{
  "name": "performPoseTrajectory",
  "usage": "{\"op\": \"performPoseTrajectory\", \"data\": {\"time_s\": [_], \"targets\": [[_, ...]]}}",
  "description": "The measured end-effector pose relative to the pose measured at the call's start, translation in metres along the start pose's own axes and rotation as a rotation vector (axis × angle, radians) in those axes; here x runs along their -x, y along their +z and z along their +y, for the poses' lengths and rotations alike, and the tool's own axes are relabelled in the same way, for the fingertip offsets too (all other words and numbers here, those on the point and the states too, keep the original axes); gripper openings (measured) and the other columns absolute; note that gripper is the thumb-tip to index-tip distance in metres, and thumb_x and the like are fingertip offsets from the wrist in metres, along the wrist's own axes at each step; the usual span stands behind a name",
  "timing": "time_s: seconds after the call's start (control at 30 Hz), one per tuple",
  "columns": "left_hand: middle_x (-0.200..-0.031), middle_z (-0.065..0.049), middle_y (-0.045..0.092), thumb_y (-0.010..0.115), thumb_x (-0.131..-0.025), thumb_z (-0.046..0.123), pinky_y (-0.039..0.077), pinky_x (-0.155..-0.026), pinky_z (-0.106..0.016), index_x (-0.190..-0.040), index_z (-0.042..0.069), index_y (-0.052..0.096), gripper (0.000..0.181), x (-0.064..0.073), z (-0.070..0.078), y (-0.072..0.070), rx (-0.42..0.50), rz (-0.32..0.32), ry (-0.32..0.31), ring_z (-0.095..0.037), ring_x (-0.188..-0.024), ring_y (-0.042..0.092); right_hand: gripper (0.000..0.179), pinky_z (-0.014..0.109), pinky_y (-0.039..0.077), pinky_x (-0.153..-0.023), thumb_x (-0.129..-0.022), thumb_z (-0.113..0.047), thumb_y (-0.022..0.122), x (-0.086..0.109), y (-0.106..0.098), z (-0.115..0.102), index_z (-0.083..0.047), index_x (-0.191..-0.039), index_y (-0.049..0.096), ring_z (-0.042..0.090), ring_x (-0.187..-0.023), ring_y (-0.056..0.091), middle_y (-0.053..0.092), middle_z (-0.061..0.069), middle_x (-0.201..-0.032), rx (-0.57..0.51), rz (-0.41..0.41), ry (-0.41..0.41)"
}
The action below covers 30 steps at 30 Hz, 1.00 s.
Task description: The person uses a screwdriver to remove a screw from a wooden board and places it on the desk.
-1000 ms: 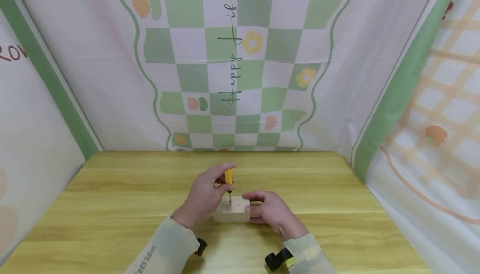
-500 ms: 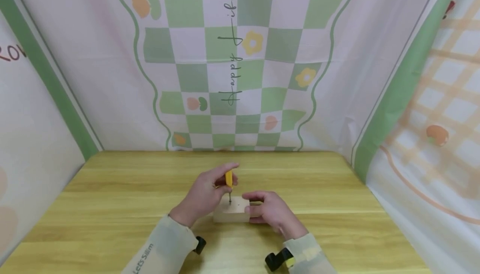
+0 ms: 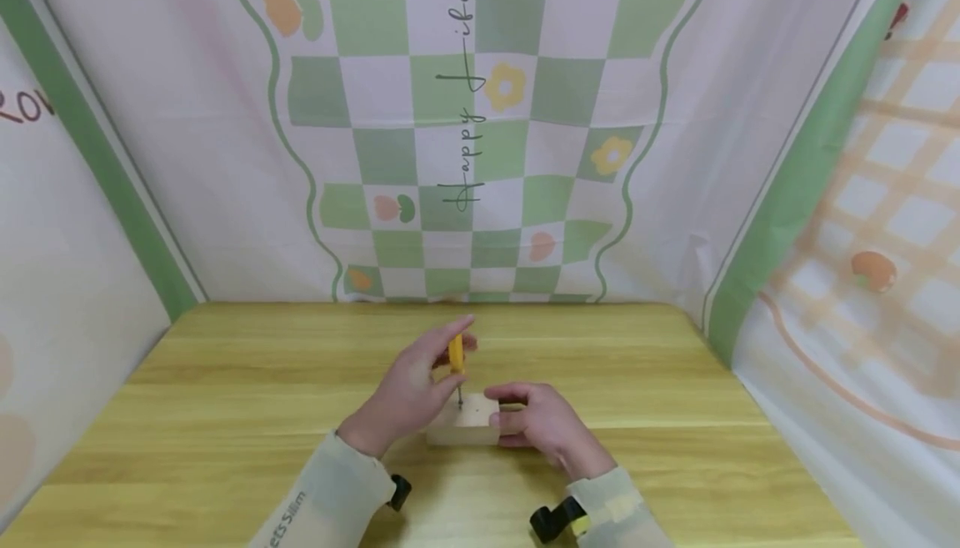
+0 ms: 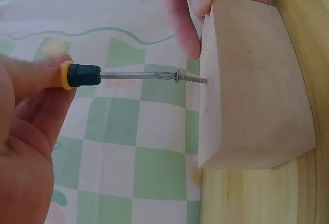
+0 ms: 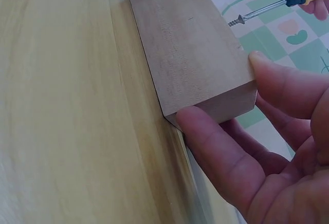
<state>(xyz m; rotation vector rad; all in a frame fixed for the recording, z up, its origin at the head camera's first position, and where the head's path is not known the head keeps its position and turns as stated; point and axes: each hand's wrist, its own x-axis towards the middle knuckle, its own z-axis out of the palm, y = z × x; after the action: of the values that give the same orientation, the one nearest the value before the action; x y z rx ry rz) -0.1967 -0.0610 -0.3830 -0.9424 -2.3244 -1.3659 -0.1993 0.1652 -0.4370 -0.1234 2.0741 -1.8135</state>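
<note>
My left hand (image 3: 405, 389) pinches the yellow handle of a screwdriver (image 3: 457, 354), which stands upright over a pale wooden block (image 3: 467, 435). In the left wrist view the shaft (image 4: 136, 75) meets the head of a screw (image 4: 191, 79). The screw's tip is in the block's upper face, and much of its thread shows. With fingers and thumb, my right hand (image 3: 546, 421) grips the block's right end, as the right wrist view shows at the near corner of the block (image 5: 190, 49). A small dark hole or mark lies on the top face, right of the screw.
The block rests on a wood-grain table (image 3: 285, 381). A green-and-white checked cloth (image 3: 502, 148) hangs behind the table's far edge, with more cloth on both sides. Black wrist devices (image 3: 555, 520) sit under the sleeves.
My left fingers have shifted around the screwdriver handle, and the index finger now reaches higher past its top. The block and my right hand have stayed in place.
</note>
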Motion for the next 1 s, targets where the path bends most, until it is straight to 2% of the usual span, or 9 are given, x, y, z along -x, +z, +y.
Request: {"op": "performPoseTrajectory", "data": {"time_s": [0.1,0.23,0.33,0.43,0.5,0.63,0.73,0.83,1.0], "targets": [[-0.111,-0.002,0.063,0.069,-0.089,-0.01,0.055,-0.084,-0.029,-0.149,0.019,0.049,0.07,-0.0023,0.0022,-0.0022,0.018,-0.022,0.031,-0.013,-0.098,0.063,0.044,0.044,0.058,-0.081,-0.087,-0.003,0.075,-0.0004,-0.0001,0.0004,0.0,-0.129,0.064,0.029,-0.1,0.065,0.055,0.018,-0.135,-0.003,0.002,-0.001],[-0.099,0.0,0.063,0.076,-0.085,-0.003,0.055,-0.074,-0.027,-0.145,0.013,0.054,0.066,-0.0029,0.003,-0.001,-0.105,0.042,0.087,-0.011,-0.084,0.06,0.043,0.043,0.058,-0.08,-0.087,-0.003,0.076,-0.0009,-0.0004,0.0009,-0.001,-0.129,0.065,0.029,-0.1,0.065,0.055,0.018,-0.136,0.0,0.006,0.001],[-0.097,0.002,0.06,0.078,-0.084,0.0,0.055,-0.074,-0.025,-0.142,0.011,0.056,0.063,-0.0024,0.0035,0.0017,-0.147,0.09,0.081,-0.011,-0.083,0.06,0.044,0.043,0.058,-0.079,-0.087,-0.003,0.075,-0.0011,-0.0006,0.0008,-0.001,-0.13,0.064,0.029,-0.1,0.065,0.055,0.017,-0.136,0.002,0.003,0.006],[-0.096,0.003,0.059,0.078,-0.084,0.0,0.056,-0.073,-0.026,-0.14,0.012,0.057,0.06,-0.0021,0.004,0.0027,-0.15,0.102,0.068,-0.011,-0.084,0.061,0.045,0.043,0.058,-0.08,-0.088,-0.004,0.075,-0.0006,-0.0009,0.0,-0.001,-0.131,0.064,0.029,-0.101,0.065,0.054,0.017,-0.136,0.005,-0.003,0.005],[-0.099,0.004,0.059,0.079,-0.085,0.001,0.056,-0.075,-0.028,-0.141,0.015,0.056,0.063,-0.0022,0.0037,0.0014,-0.14,0.073,0.043,-0.011,-0.086,0.061,0.045,0.043,0.058,-0.08,-0.088,-0.004,0.075,0.0,-0.0012,-0.0007,0.0,-0.131,0.063,0.028,-0.101,0.065,0.054,0.017,-0.136,0.003,-0.006,0.002],[-0.111,0.002,0.063,0.073,-0.089,-0.001,0.055,-0.086,-0.032,-0.152,0.023,0.043,0.073,-0.0027,0.0017,-0.0035,-0.057,-0.05,-0.02,-0.013,-0.098,0.064,0.045,0.044,0.058,-0.08,-0.088,-0.003,0.074,0.0011,-0.0005,-0.0019,0.0,-0.131,0.063,0.029,-0.101,0.065,0.054,0.018,-0.137,0.0,-0.007,0.006],[-0.111,0.0,0.067,0.069,-0.092,-0.004,0.054,-0.087,-0.03,-0.153,0.027,0.041,0.074,-0.0025,-0.0002,-0.0053,0.013,-0.081,-0.062,-0.013,-0.101,0.066,0.045,0.044,0.058,-0.08,-0.088,-0.002,0.074,0.0014,0.0006,-0.0029,0.0,-0.131,0.063,0.029,-0.101,0.065,0.053,0.018,-0.137,0.002,-0.006,0.012],[-0.102,0.003,0.069,0.07,-0.09,-0.003,0.056,-0.08,-0.026,-0.149,0.027,0.048,0.07,-0.0016,-0.001,-0.0052,0.019,-0.035,-0.061,-0.01,-0.095,0.067,0.046,0.044,0.058,-0.08,-0.088,-0.003,0.074,0.0018,0.0011,-0.0035,0.0,-0.132,0.062,0.029,-0.102,0.065,0.053,0.018,-0.139,0.006,-0.008,0.013],[-0.095,0.002,0.067,0.077,-0.085,-0.001,0.056,-0.072,-0.026,-0.143,0.019,0.056,0.064,0.0,-0.0021,0.0005,-0.035,0.081,0.009,-0.01,-0.085,0.065,0.046,0.044,0.058,-0.08,-0.089,-0.003,0.074,0.0023,0.0005,-0.0031,0.0,-0.132,0.062,0.029,-0.102,0.065,0.052,0.018,-0.139,0.004,-0.007,0.009]]}}
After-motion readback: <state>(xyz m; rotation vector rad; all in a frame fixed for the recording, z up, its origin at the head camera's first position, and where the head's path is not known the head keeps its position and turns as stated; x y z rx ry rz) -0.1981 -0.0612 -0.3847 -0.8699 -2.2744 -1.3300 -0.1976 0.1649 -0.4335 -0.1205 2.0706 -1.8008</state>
